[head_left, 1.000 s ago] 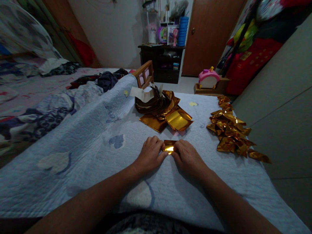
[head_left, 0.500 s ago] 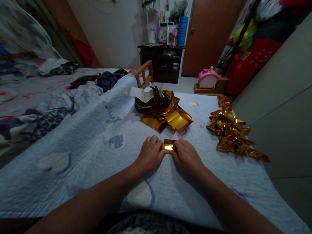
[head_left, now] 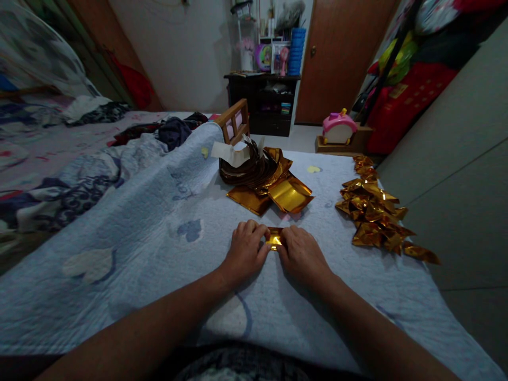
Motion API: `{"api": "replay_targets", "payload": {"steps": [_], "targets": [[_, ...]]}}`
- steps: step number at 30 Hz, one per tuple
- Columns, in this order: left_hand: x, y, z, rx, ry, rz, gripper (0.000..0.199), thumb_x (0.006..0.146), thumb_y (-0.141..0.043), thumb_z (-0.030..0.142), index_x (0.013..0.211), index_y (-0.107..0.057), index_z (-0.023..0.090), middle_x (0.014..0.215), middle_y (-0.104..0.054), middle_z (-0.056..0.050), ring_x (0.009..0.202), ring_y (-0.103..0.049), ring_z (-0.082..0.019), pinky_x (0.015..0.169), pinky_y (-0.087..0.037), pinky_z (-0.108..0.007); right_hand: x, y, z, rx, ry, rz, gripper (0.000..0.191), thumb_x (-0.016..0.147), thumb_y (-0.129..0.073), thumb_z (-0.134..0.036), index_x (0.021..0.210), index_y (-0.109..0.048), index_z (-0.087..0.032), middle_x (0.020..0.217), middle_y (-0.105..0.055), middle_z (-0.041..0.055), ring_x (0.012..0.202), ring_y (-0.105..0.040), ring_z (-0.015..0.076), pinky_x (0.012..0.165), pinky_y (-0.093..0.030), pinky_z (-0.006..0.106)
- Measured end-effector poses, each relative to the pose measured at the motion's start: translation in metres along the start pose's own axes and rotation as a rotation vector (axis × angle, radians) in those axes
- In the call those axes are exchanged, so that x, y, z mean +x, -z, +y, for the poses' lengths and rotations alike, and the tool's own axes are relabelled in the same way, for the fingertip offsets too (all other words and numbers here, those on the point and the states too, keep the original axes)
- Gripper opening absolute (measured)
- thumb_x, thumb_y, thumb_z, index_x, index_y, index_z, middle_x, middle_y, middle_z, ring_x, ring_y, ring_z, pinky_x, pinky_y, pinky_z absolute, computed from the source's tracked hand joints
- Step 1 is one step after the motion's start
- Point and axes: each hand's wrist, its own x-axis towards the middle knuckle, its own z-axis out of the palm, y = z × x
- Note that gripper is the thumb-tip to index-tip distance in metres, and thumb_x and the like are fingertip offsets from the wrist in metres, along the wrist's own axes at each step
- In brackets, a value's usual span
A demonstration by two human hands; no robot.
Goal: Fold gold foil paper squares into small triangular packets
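Foil strip (head_left: pixel 274 239) lies on the quilt (head_left: pixel 159 280), near side of the gold sheet stack (head_left: pixel 251 172), apart from it. Left hand (head_left: pixel 246 251) pinches its left end, right hand (head_left: pixel 304 254) the right end; thumbs on the near edge, fingers beyond. Grip looks closed on both ends, exact fingertip contact partly hidden. Folded gold pieces (head_left: pixel 371 217) sit right of the stack.

Handling, my read: next to no weight, thin, holds a crease, soft across the flat. Shiny face probably slick; could tear or wrinkle if pulled hard. Best hold: both ends, light even pinch, thumbs low on the near edge, middle left free, quilt backing it. Soft backing may blur creases.
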Motion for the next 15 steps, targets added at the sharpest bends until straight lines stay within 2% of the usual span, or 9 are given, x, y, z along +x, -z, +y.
{"api": "replay_targets", "payload": {"steps": [4, 7, 11, 15], "targets": [[-0.009, 0.0, -0.001, 0.131, -0.291, 0.096, 0.009, 0.096, -0.062, 0.02, 0.096, -0.07, 0.023, 0.103, -0.068, -0.005, 0.098, -0.053, -0.025, 0.086, -0.041, -0.041, -0.001, -0.001, -0.001, -0.009, -0.003, 0.012, 0.007, 0.096, -0.052, -0.022, 0.09, -0.054, -0.02, 0.088, -0.064, 0.0075, 0.078, -0.053, 0.0223, 0.07, -0.031, 0.034], [-0.015, 0.001, 0.0, 0.282, -0.464, 0.11, 0.011, 0.098, -0.059, 0.019, 0.099, -0.07, 0.019, 0.098, -0.071, -0.006, 0.096, -0.057, -0.025, 0.086, -0.042, -0.041, -0.001, 0.0, -0.003, -0.021, -0.008, 0.018, 0.007, 0.096, -0.053, -0.022, 0.089, -0.054, -0.02, 0.089, -0.064, 0.0074, 0.079, -0.053, 0.0223, 0.07, -0.031, 0.034], [-0.018, 0.002, 0.001, 0.391, -0.572, 0.088, 0.012, 0.097, -0.059, 0.016, 0.101, -0.069, 0.012, 0.093, -0.071, -0.007, 0.089, -0.059, -0.024, 0.082, -0.044, -0.039, -0.001, 0.0, -0.006, -0.049, -0.04, 0.006, 0.006, 0.097, -0.053, -0.024, 0.092, -0.055, -0.02, 0.09, -0.063, 0.0078, 0.081, -0.053, 0.0234, 0.071, -0.032, 0.035], [-0.017, 0.003, 0.002, 0.442, -0.607, 0.059, 0.014, 0.097, -0.058, 0.015, 0.102, -0.069, 0.01, 0.09, -0.07, -0.007, 0.085, -0.061, -0.024, 0.081, -0.047, -0.039, -0.002, 0.004, -0.008, -0.075, -0.068, -0.001, 0.007, 0.097, -0.055, -0.026, 0.101, -0.058, -0.021, 0.094, -0.062, 0.008, 0.084, -0.054, 0.0244, 0.073, -0.033, 0.035]]}}
